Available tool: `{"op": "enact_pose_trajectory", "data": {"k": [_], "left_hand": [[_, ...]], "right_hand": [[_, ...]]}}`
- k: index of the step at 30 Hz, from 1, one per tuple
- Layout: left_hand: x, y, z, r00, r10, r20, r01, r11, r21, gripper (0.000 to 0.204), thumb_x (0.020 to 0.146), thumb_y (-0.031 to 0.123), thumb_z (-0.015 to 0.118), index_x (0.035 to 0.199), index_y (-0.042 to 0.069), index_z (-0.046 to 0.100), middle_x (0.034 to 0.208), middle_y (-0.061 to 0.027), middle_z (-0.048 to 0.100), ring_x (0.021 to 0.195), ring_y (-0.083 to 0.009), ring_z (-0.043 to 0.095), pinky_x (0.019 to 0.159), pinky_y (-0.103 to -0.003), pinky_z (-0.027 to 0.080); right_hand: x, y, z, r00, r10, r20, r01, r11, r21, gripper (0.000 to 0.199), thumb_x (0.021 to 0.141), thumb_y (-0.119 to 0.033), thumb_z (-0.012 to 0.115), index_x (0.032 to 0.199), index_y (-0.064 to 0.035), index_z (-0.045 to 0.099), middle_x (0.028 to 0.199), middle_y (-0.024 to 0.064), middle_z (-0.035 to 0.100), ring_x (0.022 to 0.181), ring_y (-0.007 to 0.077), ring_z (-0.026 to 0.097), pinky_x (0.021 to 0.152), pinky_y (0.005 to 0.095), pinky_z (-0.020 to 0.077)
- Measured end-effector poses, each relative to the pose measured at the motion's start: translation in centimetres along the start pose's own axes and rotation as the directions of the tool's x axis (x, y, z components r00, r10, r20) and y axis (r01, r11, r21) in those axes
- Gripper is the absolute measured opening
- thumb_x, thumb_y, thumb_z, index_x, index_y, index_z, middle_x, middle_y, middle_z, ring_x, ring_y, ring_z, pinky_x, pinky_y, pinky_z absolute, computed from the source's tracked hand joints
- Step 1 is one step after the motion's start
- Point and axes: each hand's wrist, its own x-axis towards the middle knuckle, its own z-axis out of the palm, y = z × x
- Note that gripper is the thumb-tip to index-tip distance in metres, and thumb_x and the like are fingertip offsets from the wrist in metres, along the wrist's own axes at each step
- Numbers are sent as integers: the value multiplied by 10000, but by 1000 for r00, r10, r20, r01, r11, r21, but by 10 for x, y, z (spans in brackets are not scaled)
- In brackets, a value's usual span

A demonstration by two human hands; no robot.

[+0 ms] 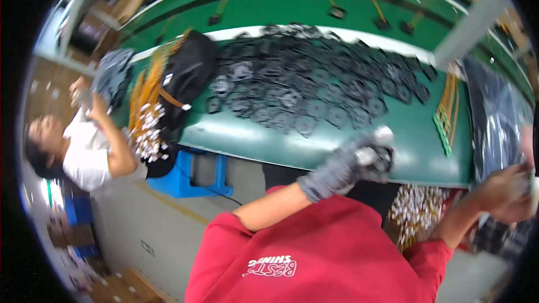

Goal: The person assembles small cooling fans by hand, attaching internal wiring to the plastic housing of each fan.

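My left hand [342,165], in a grey glove with pale fingertips, is closed around a dark round plastic part [383,160] just over the front edge of the green worktable [252,141]. Behind it spreads a large heap of similar black, disc-shaped plastic parts [314,78]. Stretched out to the far right, my bare right hand [508,193] is smeared by motion beside a clear plastic bag [497,112]. Its fingers lie against the picture's rim, and what they hold, if anything, I cannot make out.
Orange wires with green strips [444,120] lie on the table's right. A black bag [193,70] and orange cables with white connectors [149,129] lie left. A blue stool [188,177] stands below. White connectors [418,210] fill the space beneath the table. A co-worker [90,151] is at the left.
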Motion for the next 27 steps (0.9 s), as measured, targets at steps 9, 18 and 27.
{"op": "enact_pose_trajectory", "data": {"k": [9, 18, 27], "left_hand": [[-17, 6, -7, 988, 109, -112, -80, 969, 234, 584, 772, 65, 610, 1292, 64, 343, 1165, -82, 492, 1008, -144, 516, 781, -258, 460], [-16, 17, 1, 989, 149, -22, -74, 608, 790, 606, 758, 28, 582, 1312, 48, 336, 1064, -101, 533, 913, -174, 559, 741, -267, 471], [-9, 16, 18, 972, 217, -92, -46, 557, 829, 741, 735, 8, 571, 1373, 83, 204, 882, -63, 535, 717, -94, 533, 638, -225, 447]], "right_hand": [[-149, -72, 3, 43, 529, 848, -989, -97, 110, 277, 882, -27, 431, 1149, 41, 460, 854, 91, 575, 678, 115, 548, 604, 243, 478], [-158, -61, 3, -70, 663, 745, -950, -273, 153, 145, 868, -60, 485, 992, 11, 508, 901, 90, 583, 671, 123, 559, 573, 225, 470], [-147, -55, 24, 401, 542, 739, -866, 487, 113, 109, 786, 13, 564, 894, 25, 562, 1065, 149, 552, 819, 184, 583, 652, 249, 480]]}}
